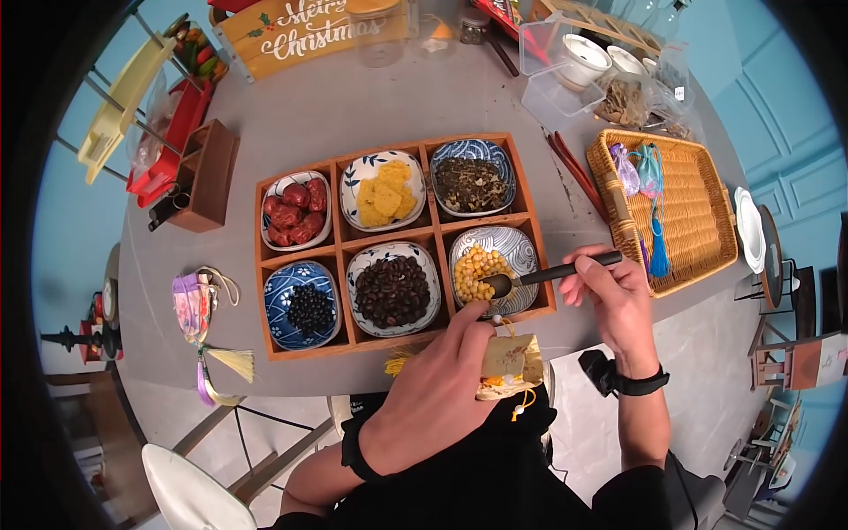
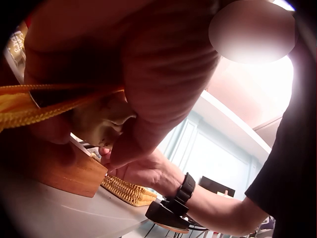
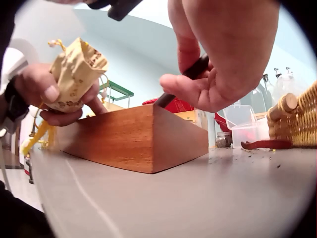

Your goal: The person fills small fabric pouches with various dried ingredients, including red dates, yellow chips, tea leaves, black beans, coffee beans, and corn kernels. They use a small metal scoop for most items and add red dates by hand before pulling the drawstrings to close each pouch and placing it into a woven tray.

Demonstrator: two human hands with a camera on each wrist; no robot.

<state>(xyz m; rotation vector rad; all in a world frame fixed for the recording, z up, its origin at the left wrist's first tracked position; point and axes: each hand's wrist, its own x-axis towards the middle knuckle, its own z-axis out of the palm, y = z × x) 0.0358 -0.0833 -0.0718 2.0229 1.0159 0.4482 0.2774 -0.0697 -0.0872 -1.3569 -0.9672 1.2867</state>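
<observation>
The right hand (image 1: pixel 611 299) pinches the handle of a dark spoon (image 1: pixel 555 273), whose bowl rests among yellow kernels (image 1: pixel 477 268) in a patterned dish at the front right of the wooden compartment box (image 1: pixel 397 343). At the box's front edge, the left hand (image 1: pixel 439 386) grips a small cream pouch (image 1: pixel 510 364) with yellow cords. From the right wrist view, the pouch (image 3: pixel 77 74) is upright with its mouth open, held by the left hand (image 3: pixel 44 91), while the right hand (image 3: pixel 223 59) is above the box's corner. The left wrist view shows the left hand (image 2: pixel 163 64) very close and dark.
Other dishes hold red dates (image 1: pixel 296 212), yellow pieces, dried leaves, dark beans and black beans. A wicker basket (image 1: pixel 698 221) with small pouches is at the right. A purple pouch (image 1: pixel 194 305) with tassels lies left of the box. Clear containers and jars stand at the back.
</observation>
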